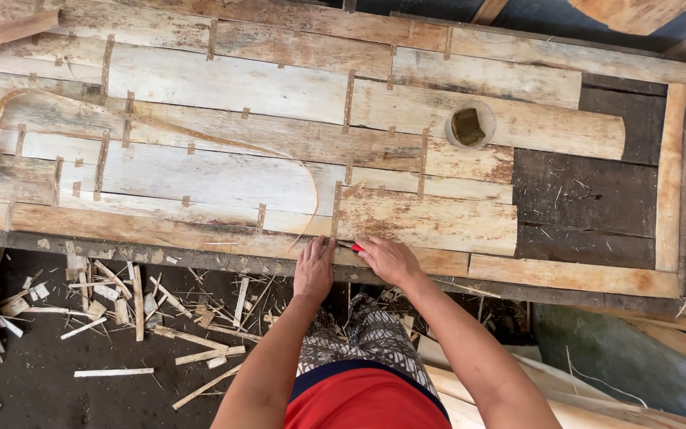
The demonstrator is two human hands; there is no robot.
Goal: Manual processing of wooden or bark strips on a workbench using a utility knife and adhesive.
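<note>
Two hands: left hand [314, 268], right hand [387, 259]. One red-handled tool [356, 248]. One round cup [470, 125]. One worktop [589, 191]. Wood scraps [136, 306] on floor: too many to count.

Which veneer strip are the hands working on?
The near-edge strip, the lowest on the table, where the left hand presses flat and the right hand holds a red-handled tool; the other strips lie farther up.
</note>
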